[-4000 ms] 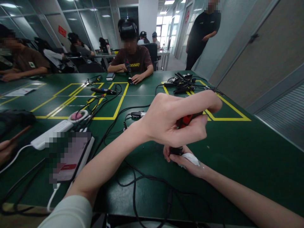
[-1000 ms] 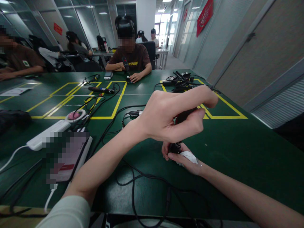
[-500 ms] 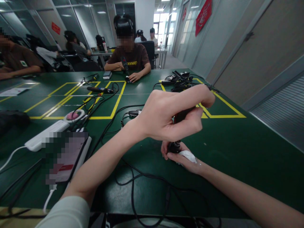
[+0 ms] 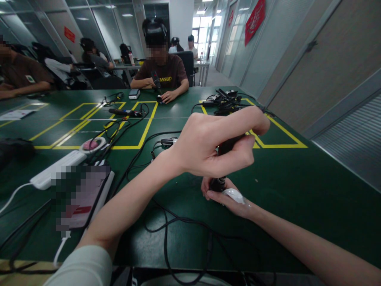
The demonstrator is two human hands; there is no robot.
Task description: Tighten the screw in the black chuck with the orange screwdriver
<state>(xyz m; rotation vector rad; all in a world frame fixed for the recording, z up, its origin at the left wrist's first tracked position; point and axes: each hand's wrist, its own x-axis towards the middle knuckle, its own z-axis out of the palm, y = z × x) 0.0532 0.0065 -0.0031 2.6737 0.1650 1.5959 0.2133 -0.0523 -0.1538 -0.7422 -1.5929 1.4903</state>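
My left hand (image 4: 220, 143) is closed around the upright handle of a black tool, apparently an electric screwdriver (image 4: 230, 145), mostly hidden by the fingers. The ringed lower end comes out below my fist. Beneath it, low over the green table, my right hand (image 4: 222, 194) curls around a small black piece (image 4: 217, 184) at the tool's bottom end. That piece is largely covered, so its kind is unclear. A crumpled white patch (image 4: 235, 195) lies at the base of my right thumb.
Black cables (image 4: 178, 218) loop across the green table (image 4: 297, 190). On the left are a phone (image 4: 86, 198), a white power strip (image 4: 58, 169) and a tape roll (image 4: 93, 143). Dark tools (image 4: 224, 101) are piled at the back. A co-worker (image 4: 160, 71) holds a black tool opposite.
The white patch on my right hand looks flatter and shinier, and that hand has shifted very slightly left. My left hand keeps its grip in nearly the same place.
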